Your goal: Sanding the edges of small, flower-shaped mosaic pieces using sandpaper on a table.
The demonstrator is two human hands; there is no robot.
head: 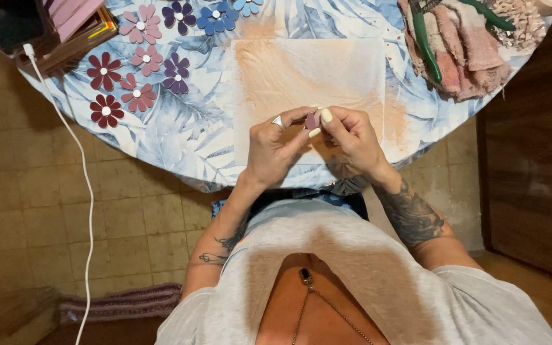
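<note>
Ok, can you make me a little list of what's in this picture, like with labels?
Left hand: pinches a small mauve piece with its fingers; ring on one finger
Right hand: pinches the same piece from the other side
Work mat: pale square with orange stains, under the hands
Flowers: red, pink, purple and blue with white centres, lying to the left on the table
Table: round, blue leaf-print cloth
Pliers: green handles, on pink rags at upper right
Cable: white, hanging off the table's left edge
</note>
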